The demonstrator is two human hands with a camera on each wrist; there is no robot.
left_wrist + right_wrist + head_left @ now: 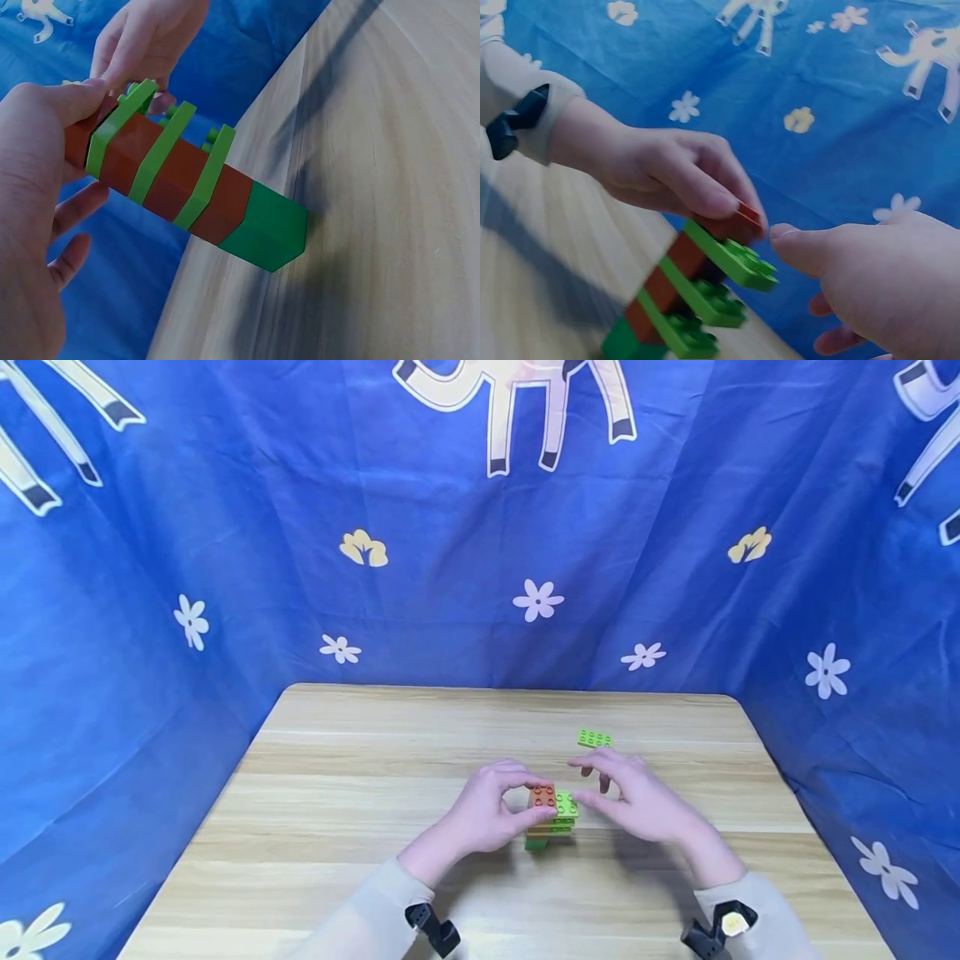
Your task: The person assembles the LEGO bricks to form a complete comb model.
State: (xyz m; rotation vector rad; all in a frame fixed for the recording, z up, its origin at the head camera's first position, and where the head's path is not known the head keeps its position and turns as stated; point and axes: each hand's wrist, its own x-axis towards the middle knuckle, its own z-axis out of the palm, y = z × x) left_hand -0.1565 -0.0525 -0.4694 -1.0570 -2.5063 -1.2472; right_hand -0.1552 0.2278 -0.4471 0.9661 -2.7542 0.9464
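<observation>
A tower of toy building bricks stands on the table. Dark green makes its base (pixel 268 225), with reddish-brown bricks (pixel 174 176) above it. Lime green plates (pixel 694 294) sit between the brown ones and jut out to one side with studs on top. Thumb and fingers of my left hand (pixel 487 810) pinch the brown brick (pixel 543 795) at the top. To the right of the tower hovers my right hand (pixel 641 797), fingers spread and holding nothing. Its thumb tip is close beside the uppermost lime plate (pixel 567 804).
A loose lime green plate (pixel 595 738) with studs lies on the wooden table (pixel 360 777), behind the right hand. Blue cloth (pixel 450 635) printed with flowers and animals hangs around the table's back and sides.
</observation>
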